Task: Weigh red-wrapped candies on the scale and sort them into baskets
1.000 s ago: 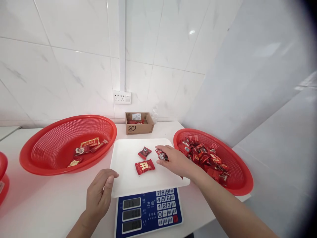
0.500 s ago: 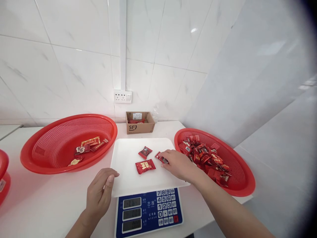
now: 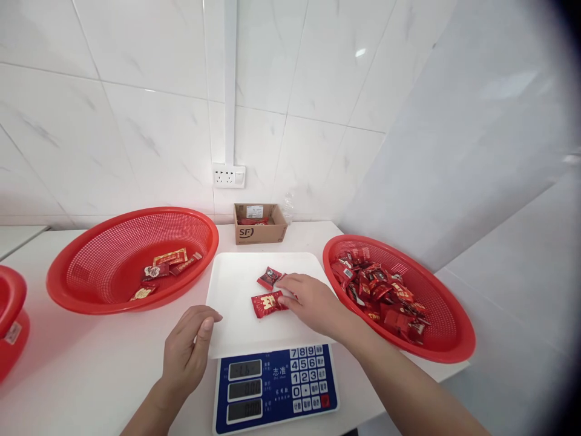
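My right hand (image 3: 313, 303) reaches over the white weighing tray (image 3: 236, 333) with its fingers closed around a small red wrapped snack, mostly hidden beneath them. Touching or close by the fingertips are two other red packets: a larger snack packet (image 3: 265, 304) with yellow lettering, lying flat, and a smaller dark-red snack packet (image 3: 269, 277) just behind it. At the tray's left edge rests my left hand (image 3: 188, 345), empty, thumb apart from loosely bent fingers. Below the tray is the scale's blue keypad panel (image 3: 276, 412) with its displays.
To the right, a red basket (image 3: 460, 327) holds many red packets. The large red basket (image 3: 68, 290) at left has several packets in it. Behind the tray stands a small cardboard box (image 3: 263, 235) against the tiled wall. Another red basket (image 3: 11, 297) shows at far left.
My right hand has moved a little left with the small snack packet, bringing it up to the other two. The left hand stays by the tray edge.
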The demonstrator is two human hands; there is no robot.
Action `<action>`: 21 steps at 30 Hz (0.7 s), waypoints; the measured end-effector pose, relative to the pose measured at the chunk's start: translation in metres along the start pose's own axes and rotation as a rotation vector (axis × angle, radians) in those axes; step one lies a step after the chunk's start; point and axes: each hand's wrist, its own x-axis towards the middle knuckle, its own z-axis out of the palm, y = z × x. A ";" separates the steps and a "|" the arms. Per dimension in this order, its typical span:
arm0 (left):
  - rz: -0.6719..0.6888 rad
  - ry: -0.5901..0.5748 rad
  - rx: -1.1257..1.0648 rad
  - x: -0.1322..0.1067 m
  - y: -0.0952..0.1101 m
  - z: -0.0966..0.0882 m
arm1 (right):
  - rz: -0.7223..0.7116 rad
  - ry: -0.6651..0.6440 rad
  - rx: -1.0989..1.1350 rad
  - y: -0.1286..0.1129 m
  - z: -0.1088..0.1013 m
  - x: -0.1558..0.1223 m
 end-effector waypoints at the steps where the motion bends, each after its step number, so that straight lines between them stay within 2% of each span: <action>1: 0.003 -0.004 0.001 0.000 0.000 0.000 | -0.063 -0.011 0.005 -0.003 0.001 -0.002; 3: 0.007 -0.011 0.000 -0.001 -0.001 0.000 | -0.169 -0.043 -0.025 -0.007 0.004 -0.005; 6: 0.011 -0.021 -0.006 -0.001 0.000 0.000 | -0.201 -0.078 -0.109 -0.010 0.011 -0.005; 10: 0.025 -0.017 -0.017 0.001 0.002 0.000 | -0.159 -0.083 -0.106 -0.013 0.012 -0.005; 17: 0.001 -0.026 -0.013 0.000 0.001 0.001 | -0.001 -0.070 0.136 -0.016 -0.001 -0.008; 21: -0.003 -0.020 -0.021 0.002 0.002 0.001 | 0.003 0.010 -0.026 -0.012 0.003 -0.005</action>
